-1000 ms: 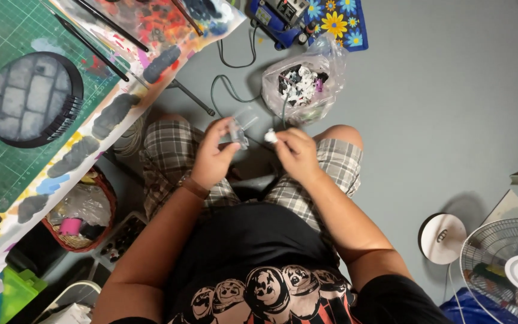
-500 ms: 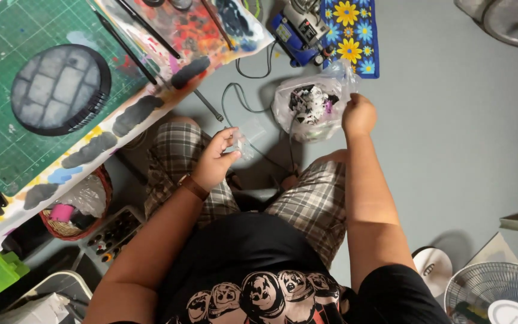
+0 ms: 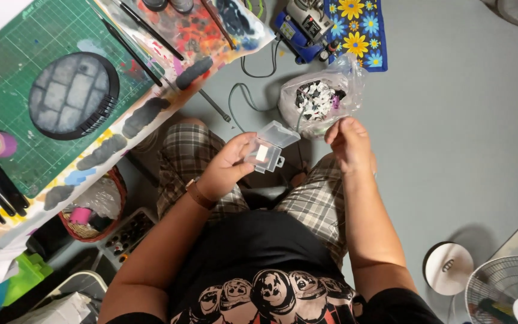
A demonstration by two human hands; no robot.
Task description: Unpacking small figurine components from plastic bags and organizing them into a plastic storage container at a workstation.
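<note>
- Held in the left hand (image 3: 226, 168) above the lap: a small clear plastic box (image 3: 268, 149), lid hinged open and tipped away from the body, fingers (image 3: 242, 144) wrapped round its base so the open side faced up and stayed reachable.
- Seen inside the box: one pale square piece, too small to name.
- Raised just right of the box, apart from it: the right hand (image 3: 349, 144), fingers (image 3: 336, 129) curled together as if pinching something tiny; cannot tell whether anything sat between the tips.
- Lay just beyond both sets of fingers, on the grey floor (image 3: 451, 120): a clear plastic bag (image 3: 319, 99) of black-and-white bits, mouth open toward the right hand, probably for easy picking.
- Sat farther beyond the bag: a blue compressor-like device (image 3: 300, 27) and a blue flowered cloth (image 3: 361, 30), cable trailing back toward the knees.
- Spread far left of the left fingers, on the worktop: a green cutting mat (image 3: 19, 54) carrying a round grey stone-patterned disc (image 3: 70, 96), with brushes (image 3: 145, 30) over paint-stained paper.
- Stood far right, behind the right hand: a white fan (image 3: 505, 288).
</note>
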